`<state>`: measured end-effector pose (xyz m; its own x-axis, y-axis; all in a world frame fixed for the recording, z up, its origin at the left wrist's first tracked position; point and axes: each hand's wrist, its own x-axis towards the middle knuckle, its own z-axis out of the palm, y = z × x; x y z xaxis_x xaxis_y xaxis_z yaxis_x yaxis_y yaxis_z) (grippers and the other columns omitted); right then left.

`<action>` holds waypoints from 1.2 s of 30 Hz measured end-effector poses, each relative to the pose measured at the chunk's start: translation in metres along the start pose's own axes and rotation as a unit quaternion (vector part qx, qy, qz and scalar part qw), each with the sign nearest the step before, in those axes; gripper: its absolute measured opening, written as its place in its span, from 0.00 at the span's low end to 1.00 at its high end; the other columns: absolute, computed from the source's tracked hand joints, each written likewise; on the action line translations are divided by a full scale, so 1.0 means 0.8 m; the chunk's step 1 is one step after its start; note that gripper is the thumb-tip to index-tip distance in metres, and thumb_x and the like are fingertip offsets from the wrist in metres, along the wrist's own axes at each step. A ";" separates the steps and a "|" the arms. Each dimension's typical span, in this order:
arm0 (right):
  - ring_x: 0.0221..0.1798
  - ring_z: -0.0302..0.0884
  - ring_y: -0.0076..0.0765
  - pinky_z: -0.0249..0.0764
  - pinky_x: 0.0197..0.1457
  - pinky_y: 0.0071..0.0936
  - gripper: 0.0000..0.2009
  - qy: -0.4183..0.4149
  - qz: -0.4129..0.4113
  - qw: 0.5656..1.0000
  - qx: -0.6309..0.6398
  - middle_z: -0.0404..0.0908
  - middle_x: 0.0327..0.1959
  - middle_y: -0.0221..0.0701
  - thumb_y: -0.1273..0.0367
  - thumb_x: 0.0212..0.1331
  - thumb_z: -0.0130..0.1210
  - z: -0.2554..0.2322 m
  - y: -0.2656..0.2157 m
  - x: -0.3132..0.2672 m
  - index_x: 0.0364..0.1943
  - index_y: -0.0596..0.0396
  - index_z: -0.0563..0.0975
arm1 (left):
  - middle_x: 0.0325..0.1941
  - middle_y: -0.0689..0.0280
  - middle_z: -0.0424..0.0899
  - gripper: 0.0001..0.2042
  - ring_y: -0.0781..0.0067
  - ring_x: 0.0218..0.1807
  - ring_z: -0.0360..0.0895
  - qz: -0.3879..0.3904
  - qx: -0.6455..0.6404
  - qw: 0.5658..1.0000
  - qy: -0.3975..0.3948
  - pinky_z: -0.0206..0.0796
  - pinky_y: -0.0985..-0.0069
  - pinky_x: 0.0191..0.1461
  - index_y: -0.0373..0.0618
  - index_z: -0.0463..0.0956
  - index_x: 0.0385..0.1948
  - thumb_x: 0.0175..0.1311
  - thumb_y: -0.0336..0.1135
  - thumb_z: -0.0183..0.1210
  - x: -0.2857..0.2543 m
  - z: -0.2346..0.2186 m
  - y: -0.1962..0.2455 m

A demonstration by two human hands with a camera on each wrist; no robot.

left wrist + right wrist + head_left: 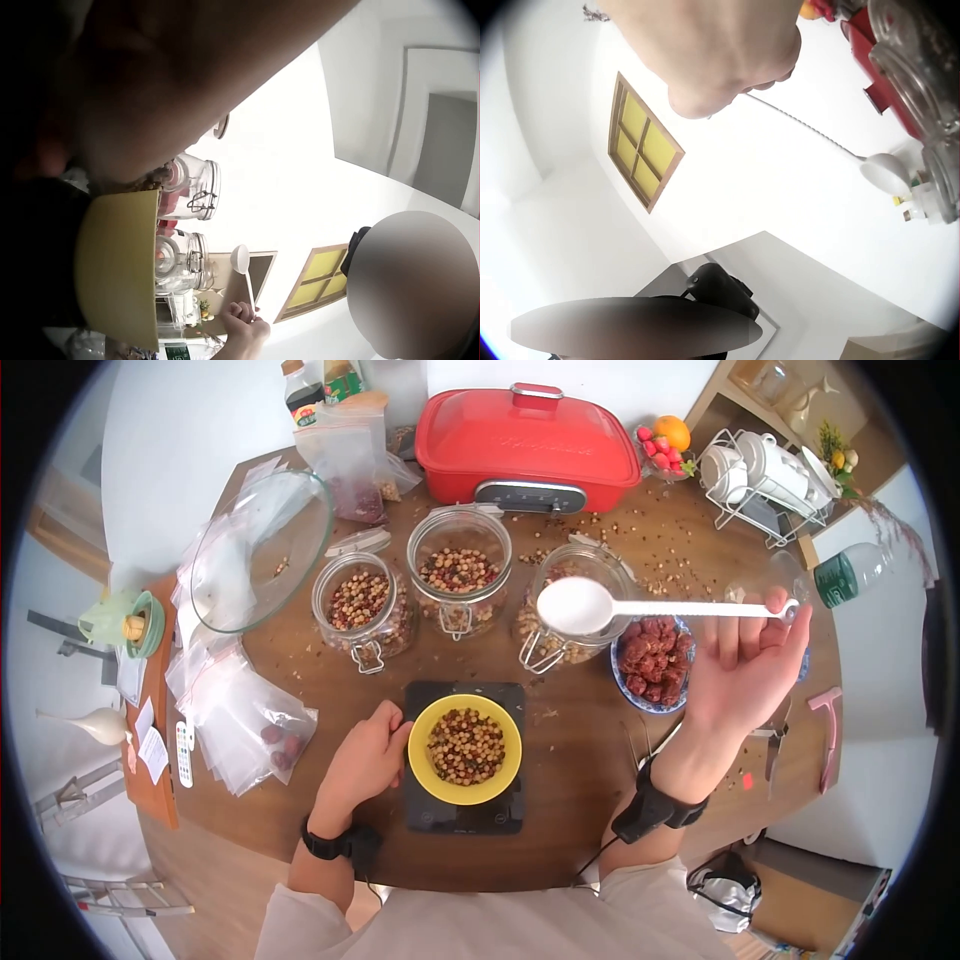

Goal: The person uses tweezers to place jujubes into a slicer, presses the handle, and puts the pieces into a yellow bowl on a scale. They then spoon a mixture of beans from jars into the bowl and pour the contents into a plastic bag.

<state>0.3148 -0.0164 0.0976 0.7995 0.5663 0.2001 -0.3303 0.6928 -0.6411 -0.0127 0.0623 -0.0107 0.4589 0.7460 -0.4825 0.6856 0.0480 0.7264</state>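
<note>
My right hand [745,665] is raised over the right of the table, pinching the handle end of a white long-handled spoon [578,606]. The spoon reaches leftward in front of a glass jar [590,567]; its bowl looks bare in the head view. On a black kitchen scale [465,818] sits a yellow bowl [465,796], part filled with tan and dark beans [467,748]. Beside it my left hand [362,760] rests with loosely curled fingers, thumb right at the rim. The left wrist view shows the yellow bowl [120,262] from the side.
Two more open clip-top jars [365,610] of mixed beans stand behind the scale. A blue-patterned bowl of dark red lumps [655,660] lies near my right wrist. Plastic bags [235,705] and a glass lid [320,550] are left; a red electric cooker [530,445] stands behind.
</note>
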 end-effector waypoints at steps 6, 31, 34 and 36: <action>0.16 0.41 0.15 0.39 0.22 0.21 0.22 0.095 -0.075 0.986 -0.118 0.50 0.13 0.16 0.52 0.79 0.39 0.010 0.011 0.005 0.32 0.53 0.71 | 0.13 0.62 0.77 0.16 0.69 0.15 0.78 0.007 -0.009 1.000 0.008 0.67 0.73 0.23 0.41 0.65 0.24 0.75 0.36 0.53 0.001 0.002 0.002; 0.14 0.42 0.15 0.36 0.19 0.23 0.21 0.087 0.079 0.974 -0.192 0.50 0.13 0.15 0.51 0.78 0.41 -0.020 0.051 0.030 0.32 0.51 0.71 | 0.15 0.54 0.71 0.19 0.45 0.22 0.71 0.110 0.152 0.976 0.108 0.62 0.60 0.26 0.41 0.66 0.19 0.64 0.41 0.63 0.008 0.005 -0.010; 0.14 0.40 0.16 0.36 0.20 0.24 0.20 0.119 0.086 0.981 -0.126 0.48 0.14 0.15 0.50 0.77 0.42 -0.019 0.046 0.031 0.32 0.50 0.71 | 0.15 0.54 0.71 0.19 0.45 0.22 0.71 0.112 0.153 0.976 0.106 0.62 0.60 0.26 0.41 0.66 0.20 0.64 0.41 0.63 0.009 0.006 -0.011; 0.14 0.39 0.17 0.37 0.21 0.24 0.20 0.136 0.096 0.982 -0.091 0.48 0.14 0.15 0.50 0.77 0.42 -0.023 0.042 0.034 0.33 0.49 0.72 | 0.15 0.54 0.71 0.19 0.45 0.22 0.71 0.114 0.154 0.975 0.109 0.62 0.60 0.26 0.41 0.66 0.20 0.64 0.41 0.63 0.010 0.007 -0.013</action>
<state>0.3349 0.0141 0.0679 0.8435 0.5219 -0.1269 -0.4128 0.4786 -0.7750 -0.0131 0.0640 -0.0244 0.5113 0.8393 -0.1846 0.7317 -0.3126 0.6057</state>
